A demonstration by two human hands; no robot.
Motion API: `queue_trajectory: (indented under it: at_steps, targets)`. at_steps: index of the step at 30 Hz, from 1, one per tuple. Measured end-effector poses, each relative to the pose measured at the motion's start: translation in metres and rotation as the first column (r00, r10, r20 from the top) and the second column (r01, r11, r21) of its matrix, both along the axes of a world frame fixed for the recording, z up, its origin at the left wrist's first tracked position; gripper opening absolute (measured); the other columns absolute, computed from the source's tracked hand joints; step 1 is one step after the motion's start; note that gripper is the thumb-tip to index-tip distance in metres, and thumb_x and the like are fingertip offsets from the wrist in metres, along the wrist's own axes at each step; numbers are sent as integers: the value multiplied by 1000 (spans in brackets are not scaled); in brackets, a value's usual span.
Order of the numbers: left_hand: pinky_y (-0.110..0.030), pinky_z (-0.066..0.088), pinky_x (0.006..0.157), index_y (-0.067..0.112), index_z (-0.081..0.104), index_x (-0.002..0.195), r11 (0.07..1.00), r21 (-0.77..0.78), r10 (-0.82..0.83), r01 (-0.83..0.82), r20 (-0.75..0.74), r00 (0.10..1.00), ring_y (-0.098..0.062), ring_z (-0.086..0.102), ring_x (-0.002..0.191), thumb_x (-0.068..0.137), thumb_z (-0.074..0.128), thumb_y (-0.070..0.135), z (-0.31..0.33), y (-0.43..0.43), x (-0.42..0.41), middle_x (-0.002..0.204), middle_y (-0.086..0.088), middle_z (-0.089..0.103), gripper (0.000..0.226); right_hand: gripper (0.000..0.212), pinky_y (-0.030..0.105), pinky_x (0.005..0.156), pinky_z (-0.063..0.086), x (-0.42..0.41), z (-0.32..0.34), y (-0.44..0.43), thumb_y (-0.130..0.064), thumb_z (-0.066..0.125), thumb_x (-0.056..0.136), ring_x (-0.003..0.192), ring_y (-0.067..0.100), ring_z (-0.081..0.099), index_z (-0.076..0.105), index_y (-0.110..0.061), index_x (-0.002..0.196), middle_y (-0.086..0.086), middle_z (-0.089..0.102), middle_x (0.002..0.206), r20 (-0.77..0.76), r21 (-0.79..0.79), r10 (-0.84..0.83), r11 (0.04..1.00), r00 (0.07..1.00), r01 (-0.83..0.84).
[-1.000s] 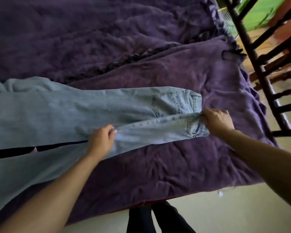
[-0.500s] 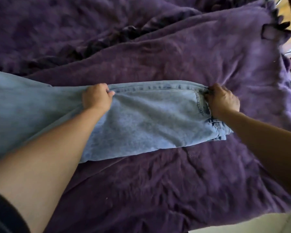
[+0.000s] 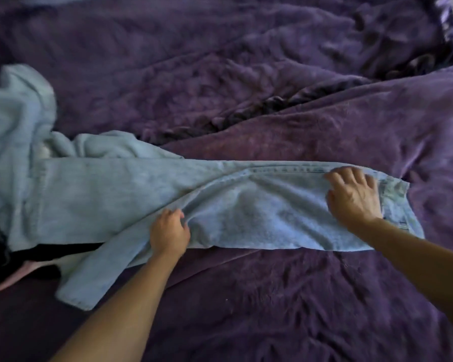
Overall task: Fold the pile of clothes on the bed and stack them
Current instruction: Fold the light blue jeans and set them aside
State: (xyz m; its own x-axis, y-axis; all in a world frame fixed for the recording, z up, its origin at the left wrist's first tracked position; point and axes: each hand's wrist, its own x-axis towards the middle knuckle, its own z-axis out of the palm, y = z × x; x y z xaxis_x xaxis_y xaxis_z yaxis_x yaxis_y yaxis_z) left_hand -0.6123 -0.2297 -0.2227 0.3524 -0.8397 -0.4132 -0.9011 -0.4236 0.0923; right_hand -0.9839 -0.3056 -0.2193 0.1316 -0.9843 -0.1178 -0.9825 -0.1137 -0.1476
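Observation:
A pair of light blue jeans lies lengthwise across the purple bed cover, folded leg over leg, waistband at the right. My right hand rests flat on the jeans near the waistband, fingers spread. My left hand pinches a fold of denim near the crotch seam, where the cloth bunches. One leg end trails toward the near left. More light blue cloth is heaped at the far left.
Dark clothing and a pink strip lie under the jeans at the left edge. The cover is wrinkled, with a dark ruffled seam running across the middle. The bed's right edge shows at the top right corner.
The near leg has been folded over the far one. My left hand moved back from the top edge to the crotch seam. My right hand let go of the waistband and flattened.

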Motion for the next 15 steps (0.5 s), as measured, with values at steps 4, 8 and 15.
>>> queue_trajectory:
  at_steps: [4, 8, 15]
  targets:
    - [-40, 43, 88, 18, 57, 115, 992, 122, 6, -20, 114, 993, -26, 52, 109, 87, 62, 31, 8, 66, 61, 113, -6, 57, 31, 33, 44, 81, 44, 88, 2, 24, -13, 62, 83, 108, 34, 53, 64, -14, 115, 11, 62, 113, 112, 172, 79, 980, 991, -98]
    - [-39, 43, 87, 20, 47, 122, 983, 185, -39, -3, 223, 974, -25, 48, 113, 80, 68, 43, 0, 115, 123, 120, -4, 50, 52, 30, 34, 71, 41, 175, -10, 41, -20, 53, 90, 107, 27, 57, 61, -21, 119, 3, 61, 117, 180, 286, 115, 944, 977, -163]
    - [-45, 42, 75, 12, 64, 105, 970, 122, -237, 211, 286, 928, -35, 55, 94, 61, 78, 10, -37, 144, 245, 100, -14, 57, 46, 48, 39, 67, 46, 305, -50, 25, -17, 55, 86, 92, 37, 63, 47, -27, 133, 4, 46, 133, 88, 257, 103, 959, 991, -122]
